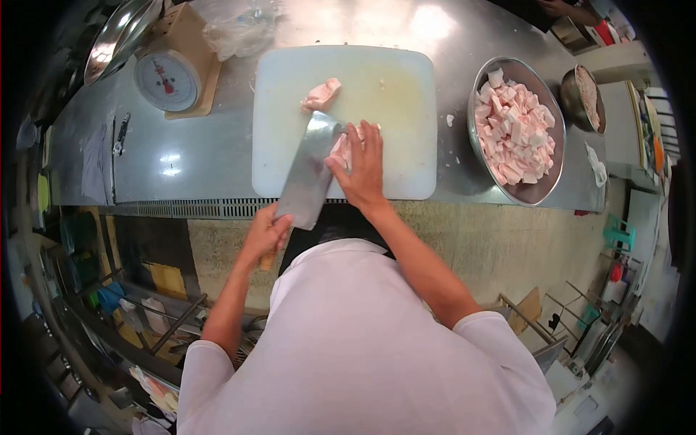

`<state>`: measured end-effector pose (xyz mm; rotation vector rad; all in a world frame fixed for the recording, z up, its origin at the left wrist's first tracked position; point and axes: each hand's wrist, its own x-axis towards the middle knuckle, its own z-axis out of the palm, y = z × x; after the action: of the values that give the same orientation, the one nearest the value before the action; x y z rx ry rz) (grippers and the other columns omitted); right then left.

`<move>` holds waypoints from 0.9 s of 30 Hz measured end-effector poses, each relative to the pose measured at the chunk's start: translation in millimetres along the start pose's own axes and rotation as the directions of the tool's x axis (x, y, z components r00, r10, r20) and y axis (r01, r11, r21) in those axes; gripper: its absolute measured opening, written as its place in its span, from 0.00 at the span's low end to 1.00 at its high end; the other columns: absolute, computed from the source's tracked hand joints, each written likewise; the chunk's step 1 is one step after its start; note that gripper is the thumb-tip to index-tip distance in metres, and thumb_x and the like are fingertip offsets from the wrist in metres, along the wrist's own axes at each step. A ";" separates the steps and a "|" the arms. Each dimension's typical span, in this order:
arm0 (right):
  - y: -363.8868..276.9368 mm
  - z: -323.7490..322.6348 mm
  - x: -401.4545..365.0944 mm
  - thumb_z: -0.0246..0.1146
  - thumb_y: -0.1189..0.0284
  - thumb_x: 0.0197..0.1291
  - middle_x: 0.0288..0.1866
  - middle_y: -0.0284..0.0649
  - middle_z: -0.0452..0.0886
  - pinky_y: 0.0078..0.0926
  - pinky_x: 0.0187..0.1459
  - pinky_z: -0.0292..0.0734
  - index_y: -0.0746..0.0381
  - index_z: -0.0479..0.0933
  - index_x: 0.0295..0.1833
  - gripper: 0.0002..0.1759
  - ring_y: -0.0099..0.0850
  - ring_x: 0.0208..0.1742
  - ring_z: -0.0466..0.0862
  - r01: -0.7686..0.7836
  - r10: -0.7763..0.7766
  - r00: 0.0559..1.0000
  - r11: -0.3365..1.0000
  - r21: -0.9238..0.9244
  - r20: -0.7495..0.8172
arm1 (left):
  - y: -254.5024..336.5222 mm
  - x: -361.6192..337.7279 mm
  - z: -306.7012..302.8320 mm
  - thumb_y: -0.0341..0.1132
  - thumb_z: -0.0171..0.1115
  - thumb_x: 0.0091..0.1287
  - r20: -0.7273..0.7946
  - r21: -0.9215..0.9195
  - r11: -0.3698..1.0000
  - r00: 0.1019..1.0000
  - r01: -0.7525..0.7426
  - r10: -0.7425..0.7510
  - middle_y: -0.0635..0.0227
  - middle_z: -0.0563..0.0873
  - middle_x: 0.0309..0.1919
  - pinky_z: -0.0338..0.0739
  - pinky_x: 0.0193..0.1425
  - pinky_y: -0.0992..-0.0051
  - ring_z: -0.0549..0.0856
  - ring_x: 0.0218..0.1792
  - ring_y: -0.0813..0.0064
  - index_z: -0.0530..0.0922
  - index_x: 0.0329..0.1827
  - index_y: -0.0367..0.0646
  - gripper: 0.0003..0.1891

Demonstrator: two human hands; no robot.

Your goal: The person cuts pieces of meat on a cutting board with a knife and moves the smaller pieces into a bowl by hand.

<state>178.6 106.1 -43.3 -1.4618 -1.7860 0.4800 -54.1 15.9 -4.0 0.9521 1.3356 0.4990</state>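
Observation:
My left hand (265,235) is closed round the handle of a cleaver (307,172), its broad blade slanting up over the near edge of a white cutting board (406,163). Against the blade's right side, my right hand (360,168) presses on a piece of pale pink fatty meat (341,150), mostly hidden under the fingers. Another lump of pale pink meat (320,95) lies apart on the board, just beyond the blade's tip. A steel bowl (559,154) heaped with cut pale pink meat chunks (516,130) stands to the right of the board.
A dial scale (167,81) and a clear plastic bag (238,32) are at the back left of the steel table (210,145). A dark-handled tool (121,135) lies at left. Past the big bowl sits a smaller bowl (569,90). Part of another person's arm (569,10) shows at top right.

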 end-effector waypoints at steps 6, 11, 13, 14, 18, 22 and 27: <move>5.4 -1.0 8.8 0.70 0.62 0.58 0.75 0.60 0.56 0.57 0.73 0.53 0.63 0.63 0.73 0.40 0.63 0.75 0.55 -0.054 0.064 0.984 0.996 0.067 -0.165 | 40.4 16.0 63.0 0.31 0.57 0.72 0.057 0.056 0.998 0.998 -0.020 0.017 0.68 0.75 0.16 0.67 0.18 0.75 0.73 0.14 0.79 0.75 0.41 0.36 0.07; 30.1 -92.6 44.5 0.60 0.56 0.68 0.72 0.58 0.61 0.51 0.72 0.58 0.62 0.67 0.71 0.32 0.56 0.75 0.60 -0.093 0.002 0.854 0.984 -0.149 -0.520 | 103.9 8.8 88.4 0.29 0.58 0.68 0.170 0.406 0.805 0.902 -0.432 0.397 0.46 0.75 0.18 0.71 0.24 0.63 0.71 0.14 0.53 0.71 0.34 0.32 0.08; 45.6 -149.8 64.1 0.56 0.57 0.72 0.71 0.58 0.64 0.52 0.70 0.60 0.63 0.68 0.70 0.28 0.56 0.74 0.62 -0.129 -0.009 0.789 0.975 -0.180 -0.615 | 120.6 5.6 88.3 0.29 0.59 0.68 0.189 0.415 0.791 0.893 -0.450 0.409 0.46 0.76 0.18 0.71 0.24 0.63 0.71 0.15 0.52 0.72 0.34 0.32 0.09; 70.3 -169.4 70.5 0.56 0.61 0.73 0.68 0.58 0.68 0.49 0.68 0.63 0.66 0.73 0.64 0.23 0.54 0.72 0.65 -0.168 -0.025 0.759 0.958 -0.233 -0.650 | 125.8 3.9 87.2 0.30 0.59 0.68 0.216 0.424 0.777 0.885 -0.465 0.412 0.46 0.77 0.18 0.71 0.23 0.64 0.70 0.15 0.51 0.72 0.33 0.33 0.09; 87.4 -203.2 79.4 0.60 0.71 0.67 0.62 0.54 0.75 0.44 0.67 0.66 0.69 0.78 0.55 0.15 0.51 0.67 0.72 -0.170 -0.028 0.791 0.949 -0.264 -0.612 | 117.9 -12.5 54.7 0.29 0.59 0.68 0.012 0.416 0.798 0.881 -0.435 0.473 0.50 0.76 0.16 0.69 0.22 0.67 0.73 0.14 0.60 0.71 0.33 0.33 0.09; 37.3 -140.3 102.7 0.55 0.86 0.53 0.59 0.51 0.78 0.43 0.67 0.68 0.67 0.77 0.56 0.22 0.49 0.66 0.73 0.066 -0.059 0.943 0.998 0.010 -0.328 | 99.5 -21.8 8.0 0.29 0.59 0.68 -0.308 0.382 0.892 0.877 -0.242 0.369 0.62 0.74 0.13 0.69 0.19 0.71 0.77 0.14 0.75 0.71 0.31 0.34 0.09; 17.5 -32.8 151.2 0.55 0.90 0.49 0.65 0.45 0.74 0.39 0.70 0.67 0.56 0.74 0.63 0.33 0.45 0.71 0.67 0.288 -0.359 0.880 0.924 0.251 0.310 | 65.8 -7.8 -20.8 0.30 0.59 0.68 -0.455 0.356 0.929 0.850 -0.097 0.264 0.66 0.77 0.15 0.69 0.16 0.72 0.77 0.13 0.78 0.73 0.32 0.35 0.08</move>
<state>207.0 248.2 13.6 -0.9506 -2.1444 0.7547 -62.1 52.1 54.7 1.2864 1.8431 0.7229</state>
